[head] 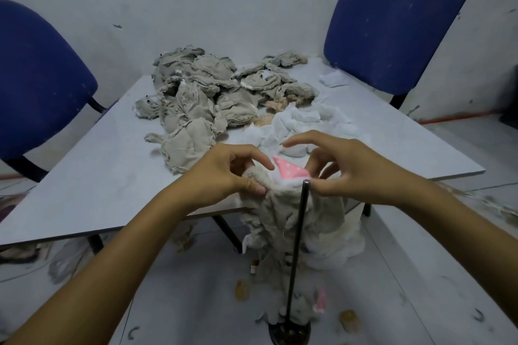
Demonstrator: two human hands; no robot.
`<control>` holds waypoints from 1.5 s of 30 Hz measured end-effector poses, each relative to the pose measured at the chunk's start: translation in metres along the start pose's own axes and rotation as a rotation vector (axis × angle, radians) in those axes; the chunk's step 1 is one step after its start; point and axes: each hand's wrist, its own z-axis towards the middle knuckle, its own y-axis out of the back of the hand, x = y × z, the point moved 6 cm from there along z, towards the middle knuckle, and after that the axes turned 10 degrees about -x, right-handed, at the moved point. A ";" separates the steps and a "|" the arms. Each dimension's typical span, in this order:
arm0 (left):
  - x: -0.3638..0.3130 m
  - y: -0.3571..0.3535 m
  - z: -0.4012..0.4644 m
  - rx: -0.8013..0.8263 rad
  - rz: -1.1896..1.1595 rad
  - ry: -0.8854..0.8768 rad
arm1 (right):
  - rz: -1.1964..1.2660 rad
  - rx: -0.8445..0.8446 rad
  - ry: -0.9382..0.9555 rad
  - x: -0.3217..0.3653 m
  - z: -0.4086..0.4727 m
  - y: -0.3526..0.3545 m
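Grey walls and a littered floor are seen around the work. A fuzzy toy skin (280, 213) is pinched at its top edge by the left hand (224, 173), thumb against curled fingers, and by the right hand (344, 173), whose thumb and bent fingers are closed on it while the index finger is raised. Between the two grips a pink dotted ear (288, 169) is pushed up. Just beside the right thumb the tip of a metal rod (297, 238) is met, and the skin hangs behind it. Beyond the hands, a heap of grey skins (201, 95) and white scraps (297, 120) are carried by a table (98, 176). If the fabric is dragged down off-centre, a seam could be pierced or the rod tipped.
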 end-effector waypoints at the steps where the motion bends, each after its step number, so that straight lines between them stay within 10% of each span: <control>1: 0.003 -0.003 -0.001 0.067 0.016 0.027 | 0.028 0.037 -0.016 -0.002 0.000 -0.004; 4: 0.010 -0.012 -0.008 0.227 0.011 0.105 | 0.186 0.178 -0.112 -0.005 0.004 -0.006; 9: 0.019 0.006 0.009 -0.184 0.262 0.003 | -0.043 0.005 -0.127 -0.019 0.014 -0.008; 14: 0.034 -0.003 0.021 -0.236 0.619 -0.001 | -0.351 -0.040 -0.082 -0.026 0.025 -0.035; 33: 0.037 -0.008 0.032 -0.107 0.326 -0.005 | -0.709 -0.185 -0.073 -0.051 0.048 -0.060; 39: 0.041 0.009 0.037 -0.535 0.246 0.013 | -0.826 -0.124 -0.042 -0.048 0.043 -0.062; 45: 0.063 -0.003 0.073 -0.267 0.632 0.140 | -0.858 -0.193 -0.143 -0.043 0.045 -0.067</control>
